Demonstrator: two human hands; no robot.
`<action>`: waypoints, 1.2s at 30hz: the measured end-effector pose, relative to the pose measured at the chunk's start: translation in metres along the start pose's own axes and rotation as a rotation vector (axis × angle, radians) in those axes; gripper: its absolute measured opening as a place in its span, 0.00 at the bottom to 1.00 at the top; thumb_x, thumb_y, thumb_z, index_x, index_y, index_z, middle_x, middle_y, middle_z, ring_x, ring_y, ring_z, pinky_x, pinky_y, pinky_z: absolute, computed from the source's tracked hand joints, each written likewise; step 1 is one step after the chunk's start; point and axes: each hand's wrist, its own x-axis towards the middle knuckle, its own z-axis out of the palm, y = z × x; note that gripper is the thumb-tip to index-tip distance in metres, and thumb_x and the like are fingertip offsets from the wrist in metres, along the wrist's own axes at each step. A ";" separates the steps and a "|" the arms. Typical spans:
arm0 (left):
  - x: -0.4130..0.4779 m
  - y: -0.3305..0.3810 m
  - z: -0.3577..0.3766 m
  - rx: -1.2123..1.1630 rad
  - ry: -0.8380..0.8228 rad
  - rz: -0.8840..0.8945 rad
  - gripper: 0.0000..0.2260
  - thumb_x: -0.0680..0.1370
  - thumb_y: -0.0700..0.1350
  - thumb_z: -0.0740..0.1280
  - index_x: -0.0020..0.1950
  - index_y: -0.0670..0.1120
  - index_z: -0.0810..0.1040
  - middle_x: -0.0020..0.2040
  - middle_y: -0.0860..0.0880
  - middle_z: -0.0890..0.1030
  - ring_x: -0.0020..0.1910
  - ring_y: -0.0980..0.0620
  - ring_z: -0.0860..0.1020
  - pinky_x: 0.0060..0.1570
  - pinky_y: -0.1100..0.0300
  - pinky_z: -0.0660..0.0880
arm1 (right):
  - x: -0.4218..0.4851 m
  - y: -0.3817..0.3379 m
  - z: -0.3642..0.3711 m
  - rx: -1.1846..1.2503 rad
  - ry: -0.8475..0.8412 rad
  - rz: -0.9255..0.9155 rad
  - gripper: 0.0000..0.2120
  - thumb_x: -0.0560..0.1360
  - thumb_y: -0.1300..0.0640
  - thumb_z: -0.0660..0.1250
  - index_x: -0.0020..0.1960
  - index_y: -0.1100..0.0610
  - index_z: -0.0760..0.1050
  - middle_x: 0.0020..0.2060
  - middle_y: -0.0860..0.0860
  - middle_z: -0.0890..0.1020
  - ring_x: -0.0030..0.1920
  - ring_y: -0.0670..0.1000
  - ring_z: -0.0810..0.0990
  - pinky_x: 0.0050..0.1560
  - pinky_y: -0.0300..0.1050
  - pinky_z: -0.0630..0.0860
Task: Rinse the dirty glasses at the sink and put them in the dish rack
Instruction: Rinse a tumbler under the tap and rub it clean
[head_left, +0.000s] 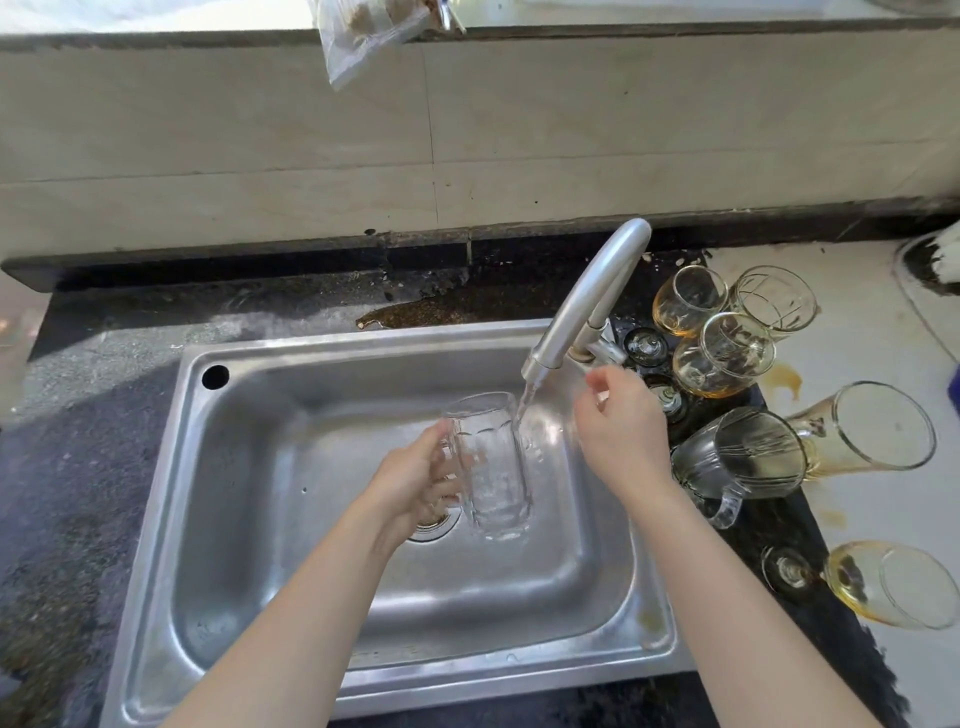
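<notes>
Tumbler (493, 467), clear faceted glass: above stainless steel sink basin (311, 571), under stream (524, 410) from curved silver tap (587, 296), gripped round its side by left hand (415, 483). Right hand (621, 431) loosely curled near tap base, holding nothing. Likely wet, slippery, rigid, breakable; mid-body hold safest.

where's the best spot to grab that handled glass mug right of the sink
Take the glass mug by its handle, coming from the near side with the right hand. The handle juts toward the person, clear of neighbours, while a tall glass crowds the body's right side.
</notes>
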 end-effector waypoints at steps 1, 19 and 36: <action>0.000 -0.001 0.002 -0.019 0.009 -0.058 0.19 0.78 0.54 0.64 0.29 0.49 0.68 0.43 0.44 0.86 0.41 0.44 0.80 0.35 0.58 0.67 | 0.003 0.000 -0.001 -0.077 0.012 -0.037 0.13 0.78 0.60 0.59 0.61 0.60 0.73 0.57 0.55 0.75 0.48 0.55 0.76 0.45 0.47 0.70; 0.009 -0.005 0.060 -0.602 -0.027 -0.322 0.21 0.79 0.44 0.60 0.25 0.44 0.66 0.41 0.44 0.83 0.50 0.44 0.82 0.26 0.55 0.80 | 0.043 -0.009 -0.010 -0.654 -0.160 -0.032 0.13 0.77 0.69 0.57 0.59 0.62 0.74 0.55 0.58 0.79 0.57 0.60 0.78 0.49 0.51 0.74; -0.011 -0.007 0.048 -0.585 0.034 -0.345 0.17 0.82 0.48 0.56 0.34 0.46 0.69 0.29 0.47 0.80 0.23 0.47 0.81 0.21 0.54 0.78 | 0.064 -0.014 -0.015 -0.493 -0.116 0.012 0.09 0.77 0.68 0.59 0.56 0.65 0.73 0.54 0.62 0.78 0.56 0.62 0.76 0.52 0.51 0.72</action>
